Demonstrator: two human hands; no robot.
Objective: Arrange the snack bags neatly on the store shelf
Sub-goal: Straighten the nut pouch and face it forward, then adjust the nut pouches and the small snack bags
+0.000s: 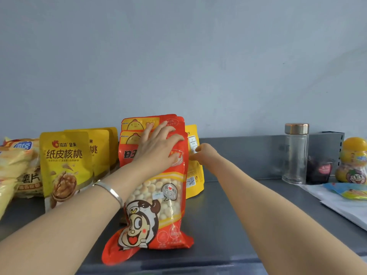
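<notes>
Red snack bags (158, 197) with a cartoon face and round biscuits stand in a row in the middle of the grey shelf (228, 215). My left hand (158, 147) lies flat with spread fingers on the upper front of the first red bag. My right hand (202, 153) reaches past the red bags and pinches the edge of a yellow bag (195, 175) standing behind them, back side facing me. Yellow walnut bags (65, 167) stand upright to the left.
Pale yellow chip bags (17, 171) lie at the far left. At the right stand a clear bottle with a copper lid (296, 155), a dark packet (321, 169) and an orange-capped jar (353, 161). White sheets with a blue-yellow packet (349, 191) lie near the right edge.
</notes>
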